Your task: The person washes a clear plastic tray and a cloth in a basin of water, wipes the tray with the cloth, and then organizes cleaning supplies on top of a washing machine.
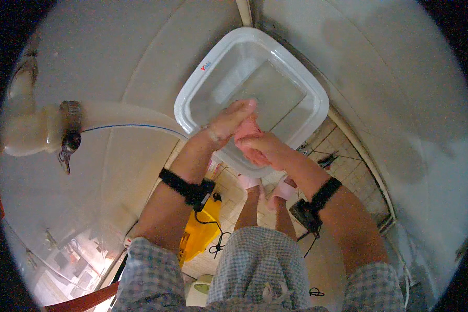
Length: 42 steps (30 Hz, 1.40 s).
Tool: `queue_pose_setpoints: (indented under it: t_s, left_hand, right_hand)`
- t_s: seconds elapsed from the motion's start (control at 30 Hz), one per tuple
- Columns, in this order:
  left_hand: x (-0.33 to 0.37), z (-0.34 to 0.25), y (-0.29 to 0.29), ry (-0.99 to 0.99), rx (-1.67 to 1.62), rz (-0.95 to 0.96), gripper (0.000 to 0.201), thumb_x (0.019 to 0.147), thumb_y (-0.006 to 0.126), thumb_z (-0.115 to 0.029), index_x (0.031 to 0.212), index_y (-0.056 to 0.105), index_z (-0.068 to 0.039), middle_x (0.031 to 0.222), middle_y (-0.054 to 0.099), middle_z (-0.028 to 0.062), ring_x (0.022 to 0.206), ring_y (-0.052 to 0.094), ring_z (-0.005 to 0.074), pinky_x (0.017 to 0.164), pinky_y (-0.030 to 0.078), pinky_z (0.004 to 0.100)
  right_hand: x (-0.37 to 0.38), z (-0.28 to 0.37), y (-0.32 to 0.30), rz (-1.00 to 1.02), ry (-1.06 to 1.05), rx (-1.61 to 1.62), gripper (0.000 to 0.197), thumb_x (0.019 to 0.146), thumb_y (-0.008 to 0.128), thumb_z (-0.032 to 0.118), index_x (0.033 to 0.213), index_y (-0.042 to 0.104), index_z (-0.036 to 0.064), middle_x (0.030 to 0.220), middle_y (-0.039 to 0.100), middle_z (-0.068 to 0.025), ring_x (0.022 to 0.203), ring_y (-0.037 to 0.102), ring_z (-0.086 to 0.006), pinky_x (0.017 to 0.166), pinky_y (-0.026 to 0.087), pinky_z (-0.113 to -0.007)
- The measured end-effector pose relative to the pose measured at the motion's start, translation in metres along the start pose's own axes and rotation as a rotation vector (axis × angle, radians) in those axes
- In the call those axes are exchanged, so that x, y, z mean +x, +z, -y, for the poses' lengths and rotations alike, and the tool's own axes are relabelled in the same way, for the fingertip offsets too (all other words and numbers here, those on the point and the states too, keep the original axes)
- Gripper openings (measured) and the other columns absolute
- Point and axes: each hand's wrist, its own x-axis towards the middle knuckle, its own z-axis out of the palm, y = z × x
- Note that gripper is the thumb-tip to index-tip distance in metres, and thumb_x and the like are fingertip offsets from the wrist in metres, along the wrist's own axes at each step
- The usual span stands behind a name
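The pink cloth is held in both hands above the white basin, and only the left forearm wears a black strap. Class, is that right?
Not quite. The head view shows the right forearm wearing a black strap too. The rest stands: the left hand and right hand hold the pink cloth above the white basin.

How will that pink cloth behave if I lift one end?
Probably floppy: the pink cloth looks bunched and creased at the left hand and right hand. It's unlikely to roll, given its crumpled shape. It may be damp and heavier, being at the white basin, though wetness isn't clear.
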Motion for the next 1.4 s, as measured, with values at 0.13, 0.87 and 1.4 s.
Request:
queue_pose_setpoints:
  t_s: [0.13,0.87,1.4]
  left_hand:
    - [-0.026,0.005,0.002,0.111,-0.586,0.303,0.069,0.08,0.044,-0.055,0.131,0.028,-0.011,0.111,0.046,0.0153,0.102,0.048,0.0241,0.09,0.039,0.039]
    - [-0.006,0.0,0.007,0.107,0.095,-0.289,0.018,0.074,0.059,-0.021,0.069,0.055,-0.005,0.062,0.055,0.0024,0.056,0.053,0.0122,0.054,0.043,0.0252]
    - [0.057,0.038,0.014,-0.149,1.394,-0.312,0.032,0.082,0.041,-0.028,0.082,0.058,-0.001,0.095,0.059,0.0171,0.085,0.057,0.0324,0.077,0.044,0.0387]
  right_hand:
    - [-0.026,0.022,0.018,0.357,0.211,0.969,0.031,0.077,0.055,0.035,0.093,0.052,0.0083,0.069,0.054,-0.0064,0.056,0.05,-0.0153,0.045,0.037,-0.025]
    - [-0.001,0.015,0.026,-0.026,0.217,0.219,0.013,0.068,0.061,0.018,0.074,0.053,0.0097,0.063,0.05,-0.0005,0.055,0.046,-0.0084,0.047,0.037,-0.023]
    - [0.022,-0.001,0.03,-0.495,0.208,-0.623,0.052,0.067,0.056,0.051,0.091,0.057,0.0052,0.086,0.061,-0.0177,0.084,0.058,-0.0343,0.07,0.047,-0.041]
